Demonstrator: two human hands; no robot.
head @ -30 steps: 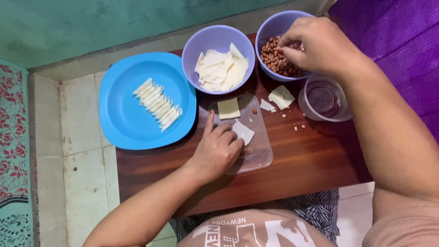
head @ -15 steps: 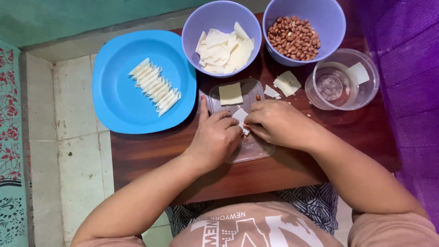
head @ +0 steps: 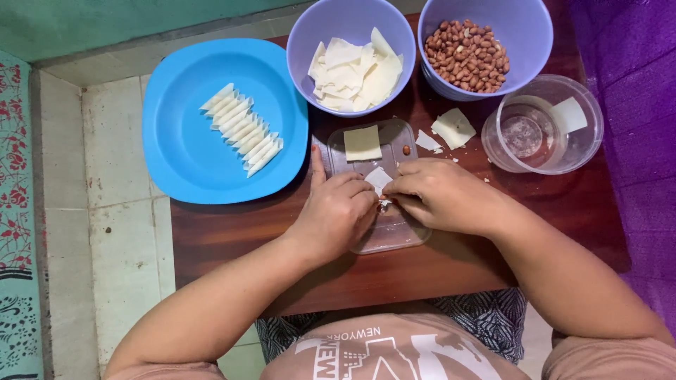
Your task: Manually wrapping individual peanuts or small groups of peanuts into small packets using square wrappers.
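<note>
My left hand and my right hand meet over a clear plastic lid on the wooden table. Together their fingertips pinch a small pale dough wrapper. Another square wrapper and one peanut lie on the lid's far end. A blue plate to the left carries a row of several rolled wrappers. Behind the lid stand a purple bowl of flat wrappers and a purple bowl of peanuts.
A clear round container with a little water and a wrapper piece on its rim stands at the right. Loose wrapper scraps lie beside it. Tiled floor lies left of the table, purple cloth at the right.
My right hand left the peanut bowl and came down to the lid, joining my left hand on the small wrapper. A peanut now lies on the lid.
</note>
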